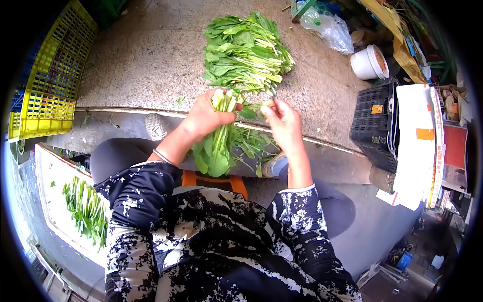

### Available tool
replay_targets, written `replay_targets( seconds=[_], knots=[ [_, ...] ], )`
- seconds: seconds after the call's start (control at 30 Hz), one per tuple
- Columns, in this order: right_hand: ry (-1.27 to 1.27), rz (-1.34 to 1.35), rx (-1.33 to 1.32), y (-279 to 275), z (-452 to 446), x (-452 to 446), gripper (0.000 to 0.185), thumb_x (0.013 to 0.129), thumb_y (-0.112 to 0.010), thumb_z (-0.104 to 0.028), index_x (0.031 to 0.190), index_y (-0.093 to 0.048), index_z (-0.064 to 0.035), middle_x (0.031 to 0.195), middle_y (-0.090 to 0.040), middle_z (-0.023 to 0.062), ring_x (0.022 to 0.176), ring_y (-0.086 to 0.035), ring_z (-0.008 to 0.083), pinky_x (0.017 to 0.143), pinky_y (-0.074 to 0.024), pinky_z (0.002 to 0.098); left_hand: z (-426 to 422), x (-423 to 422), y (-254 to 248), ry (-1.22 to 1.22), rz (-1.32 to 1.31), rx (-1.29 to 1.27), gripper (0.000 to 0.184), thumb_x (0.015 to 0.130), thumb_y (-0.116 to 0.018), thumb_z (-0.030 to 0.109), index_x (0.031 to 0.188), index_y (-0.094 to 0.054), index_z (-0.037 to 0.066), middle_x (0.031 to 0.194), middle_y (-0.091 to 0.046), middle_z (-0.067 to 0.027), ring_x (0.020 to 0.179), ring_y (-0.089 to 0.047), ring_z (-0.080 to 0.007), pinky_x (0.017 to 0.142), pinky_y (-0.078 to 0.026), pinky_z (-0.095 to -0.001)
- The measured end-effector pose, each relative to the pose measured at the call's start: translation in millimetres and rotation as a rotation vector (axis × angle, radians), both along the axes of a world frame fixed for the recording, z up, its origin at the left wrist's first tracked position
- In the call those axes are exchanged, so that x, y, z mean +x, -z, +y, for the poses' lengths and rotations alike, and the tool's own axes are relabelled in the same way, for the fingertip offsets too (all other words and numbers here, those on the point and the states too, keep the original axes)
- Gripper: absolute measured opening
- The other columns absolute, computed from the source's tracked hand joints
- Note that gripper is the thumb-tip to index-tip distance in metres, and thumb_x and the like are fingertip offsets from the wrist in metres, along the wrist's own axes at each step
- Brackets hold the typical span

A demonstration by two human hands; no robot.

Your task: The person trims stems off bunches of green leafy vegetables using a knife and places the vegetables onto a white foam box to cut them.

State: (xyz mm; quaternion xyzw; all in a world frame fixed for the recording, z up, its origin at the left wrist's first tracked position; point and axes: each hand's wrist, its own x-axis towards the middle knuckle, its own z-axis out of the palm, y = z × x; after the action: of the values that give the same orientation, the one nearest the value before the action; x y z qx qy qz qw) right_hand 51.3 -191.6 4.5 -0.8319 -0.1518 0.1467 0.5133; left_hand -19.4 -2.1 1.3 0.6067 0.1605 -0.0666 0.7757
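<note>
Holds in the left hand [209,117] a thick bunch of green leafy vegetable with pale stems [220,143], just on the near side of the large pile of flat-laid leafy greens [245,53]. Wraps fingers and thumb firmly around the stems, with stem ends upward and leaves downward, probably to leave the ends free for the other hand. Has the right hand [285,121] close by, also on the near side of the pile, with thumb and fingers brought together in a pinch on a small pale-green piece of plant [265,108]. Cannot tell its exact kind, nor the presence of any tool in the fingers.

Laid in rows on the brown speckled stone slab [146,55]: the pile, with stems mostly toward the right, perhaps for neat order.

Far left of the pile: tall yellow plastic crate with mesh walls [53,105]. Right of the pile: crumpled clear plastic bag [334,35], round white plastic bucket [363,65], black plastic crate [371,126] and large white board [412,113], probably limiting reach on that side. Nearer the body than the pile: loose thin green sprigs [249,142] under the hands, between grey-trousered knees [118,158], likely a tight space. Farther near-left of the pile: white shallow tray [58,211] with more greens [86,206].
</note>
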Motion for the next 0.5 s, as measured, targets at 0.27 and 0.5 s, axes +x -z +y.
replay_targets(
  seconds=[0.27, 0.5],
  knots=[
    [-0.112, 0.293, 0.254, -21.5, 38.6, -9.0, 0.013, 0.08, -0.064, -0.009, 0.085, -0.06, 0.0019, 0.07, -0.059, 0.0, 0.057, -0.049, 0.0029, 0.051, -0.04, 0.0179, 3.2, 0.9, -0.6, 0.028, -0.107, -0.15, 0.04, 0.065, -0.068, -0.004, 0.101, -0.051, 0.004, 0.086, -0.06, -0.0014, 0.077, -0.057, -0.0112, 0.073, -0.048, -0.0259],
    [-0.151, 0.182, 0.284, -42.6, 42.1, -9.9, 0.016, 0.073, -0.071, -0.006, 0.082, -0.061, 0.0025, 0.074, -0.062, 0.0035, 0.066, -0.056, 0.0069, 0.061, -0.0469, 0.0198, 12.1, -6.2, -17.0, 0.09, -0.153, -0.268, 0.039, 0.067, -0.067, -0.003, 0.102, -0.051, 0.004, 0.091, -0.061, -0.0036, 0.08, -0.058, -0.0126, 0.076, -0.048, -0.026]
  ],
)
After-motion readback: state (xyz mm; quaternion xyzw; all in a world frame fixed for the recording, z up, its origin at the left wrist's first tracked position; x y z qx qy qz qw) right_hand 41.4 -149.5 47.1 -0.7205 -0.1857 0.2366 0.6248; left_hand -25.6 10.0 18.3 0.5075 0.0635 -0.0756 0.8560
